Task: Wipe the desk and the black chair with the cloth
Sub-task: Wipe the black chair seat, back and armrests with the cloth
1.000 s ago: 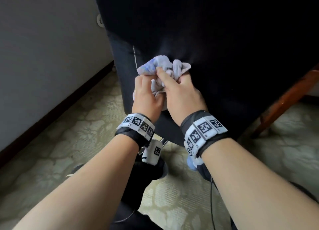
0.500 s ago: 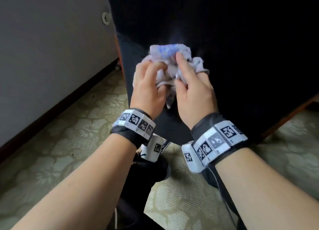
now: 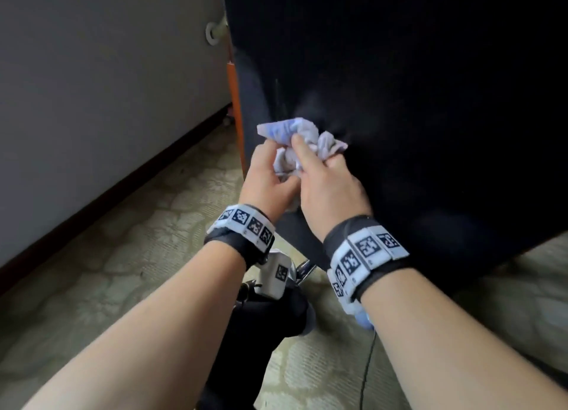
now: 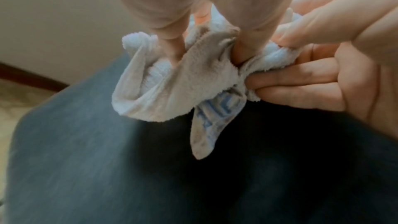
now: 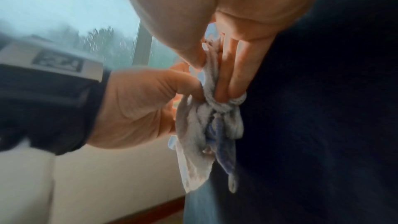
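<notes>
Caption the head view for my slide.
Both hands, left hand and right hand, bunch a cloth against the black chair.

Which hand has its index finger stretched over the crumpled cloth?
The right hand: its index finger lies straight across the crumpled white-and-blue cloth; the left hand grips it from below, beside the black chair.

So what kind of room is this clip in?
Probably a carpeted office or hotel-style room: patterned carpet, plain wall with dark skirting, and a window. Both hands hold a cloth against a black chair.
</notes>
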`<state>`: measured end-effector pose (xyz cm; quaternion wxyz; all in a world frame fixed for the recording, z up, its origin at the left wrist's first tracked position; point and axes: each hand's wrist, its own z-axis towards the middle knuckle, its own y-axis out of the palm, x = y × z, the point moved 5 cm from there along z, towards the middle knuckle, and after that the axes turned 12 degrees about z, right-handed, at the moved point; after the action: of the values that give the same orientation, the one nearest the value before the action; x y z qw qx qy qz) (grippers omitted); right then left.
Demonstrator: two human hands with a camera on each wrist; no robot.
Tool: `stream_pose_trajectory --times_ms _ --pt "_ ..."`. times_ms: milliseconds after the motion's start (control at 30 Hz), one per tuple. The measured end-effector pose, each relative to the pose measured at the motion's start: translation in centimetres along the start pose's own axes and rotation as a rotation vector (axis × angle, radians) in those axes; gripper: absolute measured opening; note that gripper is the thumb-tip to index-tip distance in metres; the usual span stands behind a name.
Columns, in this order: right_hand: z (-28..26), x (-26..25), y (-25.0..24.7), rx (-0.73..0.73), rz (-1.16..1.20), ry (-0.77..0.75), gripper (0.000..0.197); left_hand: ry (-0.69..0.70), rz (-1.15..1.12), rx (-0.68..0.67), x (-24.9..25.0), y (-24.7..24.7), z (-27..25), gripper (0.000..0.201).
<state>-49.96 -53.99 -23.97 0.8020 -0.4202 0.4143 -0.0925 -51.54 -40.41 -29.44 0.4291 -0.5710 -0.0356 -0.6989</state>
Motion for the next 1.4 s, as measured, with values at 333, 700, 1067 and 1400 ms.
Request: stream_pose_trajectory --times_ms 333,700,1067,1400 --pt "-2.9 2.7 2.3 0.013 0.031 0.098 0.057 0.022 0.096 -0.108 -0.8 1.4 -3.2 0.044" --pt "8.0 -11.9 -3.2 0.197 0.068 -0.173 0.063 0.146 -0.134 0.287 6.1 -11.5 7.7 0.052" --pt "4.3 -3.4 3.6 -0.059 -0.119 0.015 0.06 -0.1 -0.096 0.003 -1.5 -4.3 8.9 0.033" --pt "2.2 -1.3 4.1 -0.042 -0.092 0.065 0.065 -0.094 -0.077 0.054 -2.7 -3.7 5.4 0.058"
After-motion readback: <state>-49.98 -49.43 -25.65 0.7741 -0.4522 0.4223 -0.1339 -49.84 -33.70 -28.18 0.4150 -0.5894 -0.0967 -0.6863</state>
